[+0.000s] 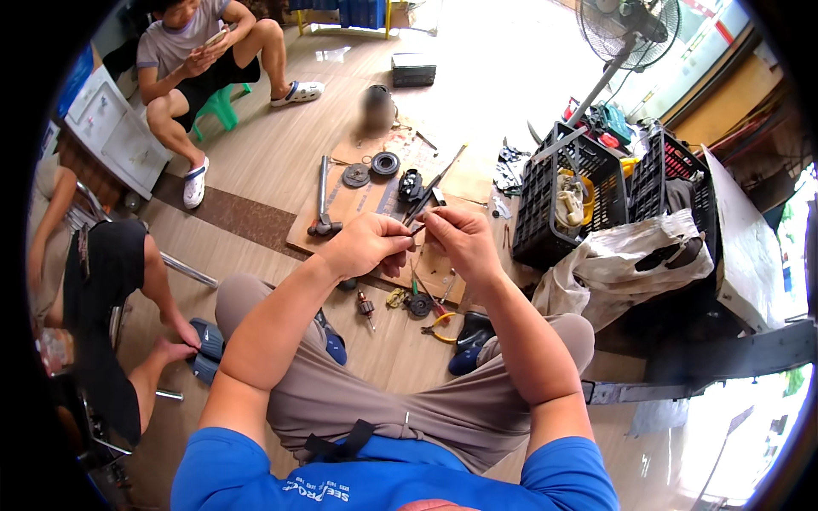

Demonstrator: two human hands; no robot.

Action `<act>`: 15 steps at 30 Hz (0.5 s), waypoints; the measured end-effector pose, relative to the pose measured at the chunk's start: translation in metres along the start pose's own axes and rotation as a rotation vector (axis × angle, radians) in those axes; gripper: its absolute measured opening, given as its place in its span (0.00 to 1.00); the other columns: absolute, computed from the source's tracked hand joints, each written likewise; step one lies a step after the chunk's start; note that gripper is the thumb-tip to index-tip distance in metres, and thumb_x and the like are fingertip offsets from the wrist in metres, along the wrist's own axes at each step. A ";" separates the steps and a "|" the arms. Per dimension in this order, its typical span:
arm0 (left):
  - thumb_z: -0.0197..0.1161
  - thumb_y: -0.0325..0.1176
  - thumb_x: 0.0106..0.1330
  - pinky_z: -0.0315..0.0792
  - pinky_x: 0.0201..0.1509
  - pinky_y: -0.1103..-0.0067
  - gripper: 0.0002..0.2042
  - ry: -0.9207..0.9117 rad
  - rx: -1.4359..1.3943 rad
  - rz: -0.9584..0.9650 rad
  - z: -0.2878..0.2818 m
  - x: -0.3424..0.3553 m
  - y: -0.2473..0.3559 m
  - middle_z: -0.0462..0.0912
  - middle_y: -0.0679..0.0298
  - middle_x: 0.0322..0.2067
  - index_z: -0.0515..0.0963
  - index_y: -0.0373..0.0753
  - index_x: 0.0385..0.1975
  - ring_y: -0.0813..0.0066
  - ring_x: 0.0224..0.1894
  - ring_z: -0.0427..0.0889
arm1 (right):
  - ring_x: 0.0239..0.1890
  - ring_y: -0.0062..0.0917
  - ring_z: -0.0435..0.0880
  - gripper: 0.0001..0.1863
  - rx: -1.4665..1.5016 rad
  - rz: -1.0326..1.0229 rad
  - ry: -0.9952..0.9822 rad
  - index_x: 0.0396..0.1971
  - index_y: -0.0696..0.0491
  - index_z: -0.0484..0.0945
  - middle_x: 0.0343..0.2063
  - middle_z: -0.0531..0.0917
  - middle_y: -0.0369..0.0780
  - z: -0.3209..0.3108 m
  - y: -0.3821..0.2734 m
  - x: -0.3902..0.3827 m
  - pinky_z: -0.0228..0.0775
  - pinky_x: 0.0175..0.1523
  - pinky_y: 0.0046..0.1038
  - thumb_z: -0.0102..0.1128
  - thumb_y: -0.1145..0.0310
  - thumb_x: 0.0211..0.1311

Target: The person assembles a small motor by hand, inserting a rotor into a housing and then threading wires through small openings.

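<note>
My left hand [372, 245] and my right hand [461, 242] meet above the cardboard sheet [354, 223]. Both are closed, fingertips pinching a small, thin dark piece [417, 230] whose kind I cannot make out. Left of them lies a hammer [324, 198], its head toward me. Beyond my fingers rest a black ring-shaped part [386, 163], a grey disc [356, 175] and a black housing [411, 184]. Nearer me are a motor armature [365, 308], a round black part [420, 305] and yellow-handled pliers [440, 329].
Black plastic crates [545, 209] full of parts stand to the right, a whitish cloth [626, 260] draped before them. A fan [630, 34] stands behind. One person sits on a green stool [220, 109] at far left, another sits nearer [106, 264]. A dark box [414, 70] lies farther back.
</note>
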State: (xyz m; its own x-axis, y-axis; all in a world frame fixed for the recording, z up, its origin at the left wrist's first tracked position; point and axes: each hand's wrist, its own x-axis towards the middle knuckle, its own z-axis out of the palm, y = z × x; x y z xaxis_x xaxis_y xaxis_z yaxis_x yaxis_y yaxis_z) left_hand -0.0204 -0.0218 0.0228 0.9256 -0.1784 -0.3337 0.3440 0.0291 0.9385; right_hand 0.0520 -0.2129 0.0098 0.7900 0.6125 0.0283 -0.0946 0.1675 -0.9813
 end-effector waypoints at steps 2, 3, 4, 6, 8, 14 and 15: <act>0.58 0.29 0.72 0.76 0.29 0.82 0.08 0.085 0.102 0.043 -0.001 -0.004 -0.004 0.81 0.68 0.24 0.80 0.32 0.36 0.81 0.24 0.80 | 0.28 0.11 0.76 0.11 -0.168 0.041 0.055 0.39 0.60 0.85 0.26 0.83 0.32 -0.002 0.001 0.002 0.68 0.33 0.18 0.60 0.68 0.70; 0.58 0.29 0.72 0.76 0.29 0.82 0.08 0.062 0.137 0.115 0.001 0.000 -0.006 0.81 0.68 0.24 0.80 0.32 0.36 0.81 0.23 0.80 | 0.27 0.12 0.76 0.11 -0.248 0.058 0.087 0.36 0.60 0.85 0.24 0.82 0.32 -0.004 0.002 0.002 0.68 0.31 0.19 0.59 0.67 0.70; 0.57 0.28 0.71 0.74 0.28 0.81 0.07 0.036 0.172 0.167 -0.001 0.001 -0.009 0.81 0.68 0.24 0.81 0.32 0.35 0.81 0.23 0.79 | 0.26 0.13 0.75 0.12 -0.209 -0.013 0.073 0.33 0.59 0.85 0.22 0.81 0.31 -0.003 0.005 0.004 0.69 0.30 0.21 0.58 0.66 0.70; 0.57 0.26 0.70 0.72 0.27 0.83 0.07 0.053 0.182 0.186 -0.001 0.009 -0.013 0.79 0.69 0.22 0.81 0.32 0.33 0.82 0.22 0.78 | 0.25 0.14 0.74 0.12 -0.275 -0.108 0.143 0.32 0.58 0.84 0.20 0.79 0.33 -0.001 0.013 0.009 0.70 0.30 0.25 0.59 0.64 0.69; 0.56 0.26 0.70 0.73 0.26 0.82 0.08 0.093 0.210 0.176 -0.002 0.017 -0.015 0.80 0.66 0.21 0.80 0.31 0.31 0.81 0.21 0.78 | 0.23 0.12 0.73 0.13 -0.274 -0.155 0.170 0.30 0.57 0.83 0.20 0.79 0.31 -0.001 0.018 0.011 0.68 0.28 0.22 0.59 0.64 0.70; 0.55 0.29 0.74 0.76 0.23 0.80 0.07 0.125 0.060 0.124 -0.011 0.027 -0.030 0.79 0.66 0.20 0.77 0.34 0.34 0.77 0.19 0.80 | 0.22 0.12 0.76 0.12 -0.021 -0.183 0.108 0.26 0.60 0.82 0.19 0.80 0.32 0.003 0.030 0.025 0.68 0.28 0.19 0.60 0.69 0.68; 0.55 0.29 0.74 0.77 0.24 0.80 0.07 0.142 0.064 0.119 -0.012 0.029 -0.034 0.79 0.65 0.21 0.77 0.34 0.34 0.77 0.19 0.81 | 0.23 0.12 0.76 0.12 -0.038 -0.163 0.102 0.26 0.60 0.82 0.19 0.80 0.32 0.002 0.032 0.026 0.68 0.28 0.20 0.61 0.69 0.68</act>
State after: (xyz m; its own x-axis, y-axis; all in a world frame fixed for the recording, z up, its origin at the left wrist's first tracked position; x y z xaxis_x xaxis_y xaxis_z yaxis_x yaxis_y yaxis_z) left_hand -0.0033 -0.0162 -0.0199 0.9736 -0.0372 -0.2253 0.2246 -0.0222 0.9742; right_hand 0.0679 -0.1903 -0.0203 0.8503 0.4981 0.1701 0.0611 0.2275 -0.9719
